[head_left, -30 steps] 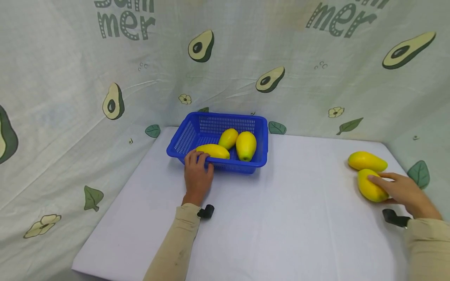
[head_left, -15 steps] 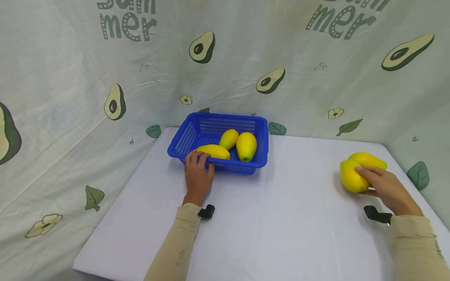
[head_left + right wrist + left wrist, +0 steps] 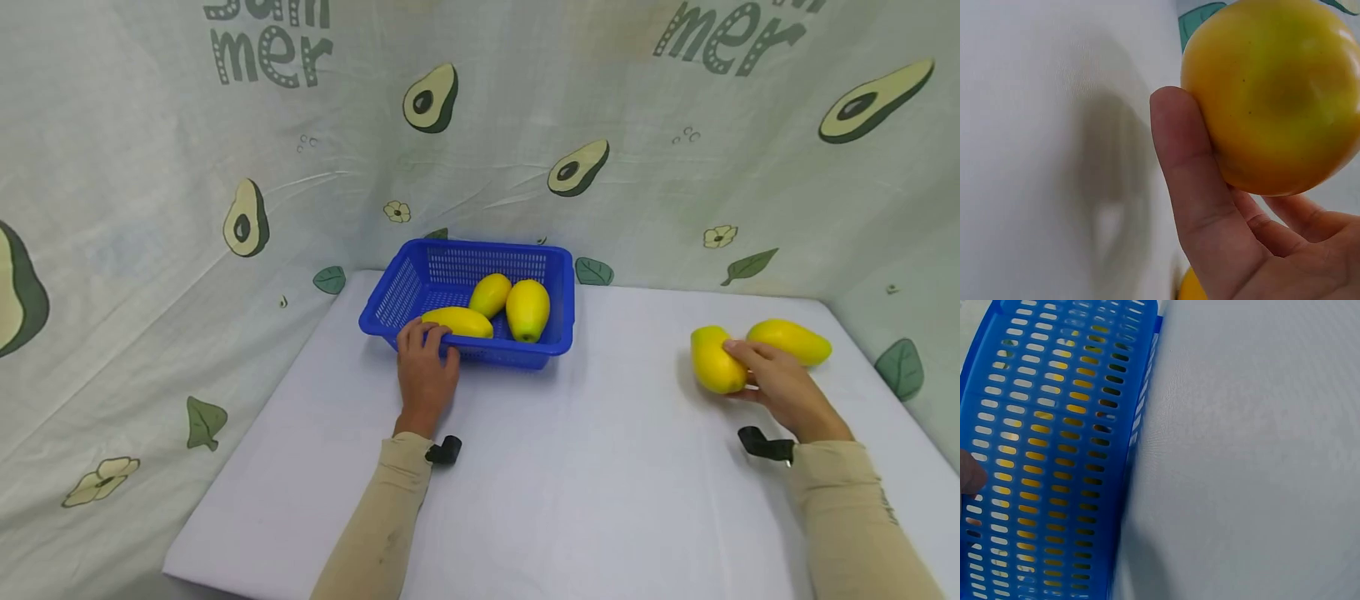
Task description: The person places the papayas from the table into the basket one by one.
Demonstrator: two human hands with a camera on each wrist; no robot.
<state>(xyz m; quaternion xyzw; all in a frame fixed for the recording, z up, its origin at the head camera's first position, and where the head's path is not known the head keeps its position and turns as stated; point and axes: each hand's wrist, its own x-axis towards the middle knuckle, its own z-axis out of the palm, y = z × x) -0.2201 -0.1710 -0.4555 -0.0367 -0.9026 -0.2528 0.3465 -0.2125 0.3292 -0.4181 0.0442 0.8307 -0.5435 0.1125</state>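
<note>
A blue plastic basket point(image 3: 558, 333) stands at the back of the table with three yellow mangoes in it, one of them a mango point(image 3: 527, 310) on the right. My left hand point(image 3: 426, 375) grips the basket's front rim, fingers hooked over it beside the nearest mango point(image 3: 461, 322). In the left wrist view the slotted basket wall point(image 3: 1054, 456) fills the left side, and yellow shows through its slots. On the right, my right hand point(image 3: 780, 383) holds a yellow mango point(image 3: 716, 360) between thumb and fingers. The right wrist view shows this mango point(image 3: 1279, 94) from close up, above its shadow.
Another mango point(image 3: 791, 341) lies on the white tabletop point(image 3: 615, 467) just behind the right hand. A cloth printed with avocados point(image 3: 577, 169) hangs behind the table and along its sides.
My right hand has carried the mango leftward and slightly toward the back, away from the mango still lying on the table. The left hand keeps its grip on the basket rim.
</note>
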